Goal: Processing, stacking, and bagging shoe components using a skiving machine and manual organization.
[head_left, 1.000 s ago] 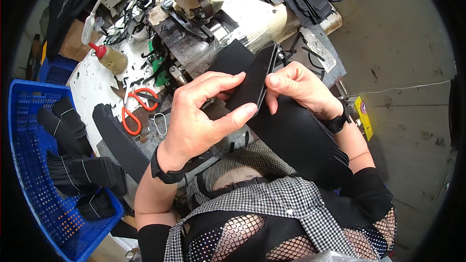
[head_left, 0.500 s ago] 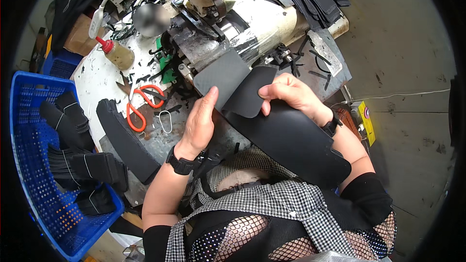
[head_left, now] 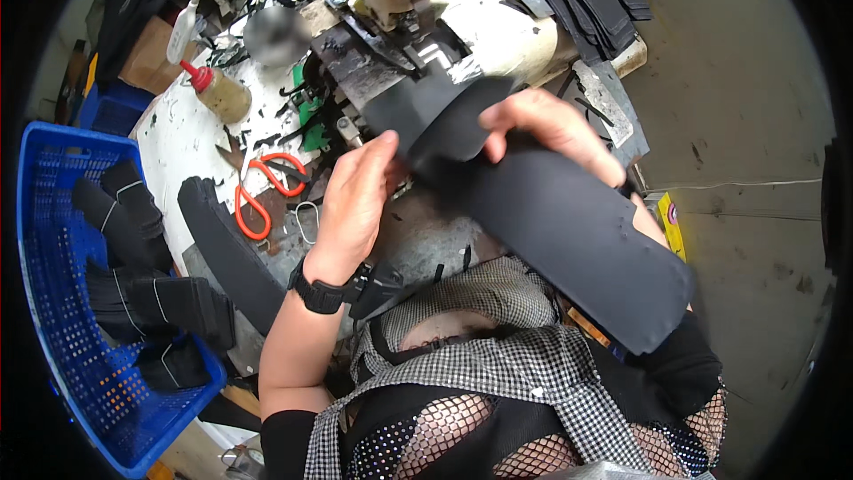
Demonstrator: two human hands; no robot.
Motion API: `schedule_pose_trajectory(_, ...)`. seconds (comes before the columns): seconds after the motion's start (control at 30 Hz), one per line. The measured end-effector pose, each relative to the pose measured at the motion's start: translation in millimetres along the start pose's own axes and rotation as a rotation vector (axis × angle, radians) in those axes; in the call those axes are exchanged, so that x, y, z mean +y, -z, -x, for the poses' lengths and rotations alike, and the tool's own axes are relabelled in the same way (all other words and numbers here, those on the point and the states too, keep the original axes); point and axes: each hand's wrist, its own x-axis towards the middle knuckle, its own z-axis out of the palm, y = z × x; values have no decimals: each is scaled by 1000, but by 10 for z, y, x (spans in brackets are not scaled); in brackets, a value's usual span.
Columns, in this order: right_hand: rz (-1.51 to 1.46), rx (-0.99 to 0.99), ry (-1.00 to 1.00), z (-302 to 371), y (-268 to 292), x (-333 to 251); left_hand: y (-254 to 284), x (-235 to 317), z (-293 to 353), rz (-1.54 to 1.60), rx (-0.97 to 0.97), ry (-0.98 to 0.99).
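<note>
A long black leather-like panel (head_left: 577, 240) slants from the sewing machine (head_left: 391, 0) down to my right forearm, its surface smooth and its near end rounded. My right hand (head_left: 555, 129) pinches its far part, where a flap (head_left: 462, 120) curls over. Under that flap, a dark grey section (head_left: 404, 107) reaches the machine's metal bed. My left hand (head_left: 355, 204) has its fingers stretched out and close together, with the tips at the left edge of the panel. Motion blurs the panel's middle and my right hand.
Red-handled scissors (head_left: 253, 213) and a stack of black strips (head_left: 227, 249) lie left of my left hand. A blue basket (head_left: 31, 213) holds tied black bundles. Beyond the scissors stands a red-capped bottle (head_left: 222, 98). More black panels (head_left: 577, 0) are stacked at far right.
The panel's near end has swung right and outward, showing more of its face. My right hand has moved slightly up and right with it. My left hand has shifted slightly left and up.
</note>
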Motion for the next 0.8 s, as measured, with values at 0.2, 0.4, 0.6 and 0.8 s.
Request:
schedule_pose_trajectory(0.2, 150, 114, 99, 169, 426, -225, -214, 175, 78, -477, -204, -622)
schedule_pose_trajectory(0.4, 166, -321, -138, 218, 63, -144, -183, 120, 271, -196, -386, -214)
schedule_pose_trajectory(0.6, -109, -295, -208, 28, 42, 192, 74, -116, 137, -98, 1, -49)
schedule_pose_trajectory(0.8, -173, -318, -266, -137, 18, 136, 27, 25, 95, 7, 201, -50)
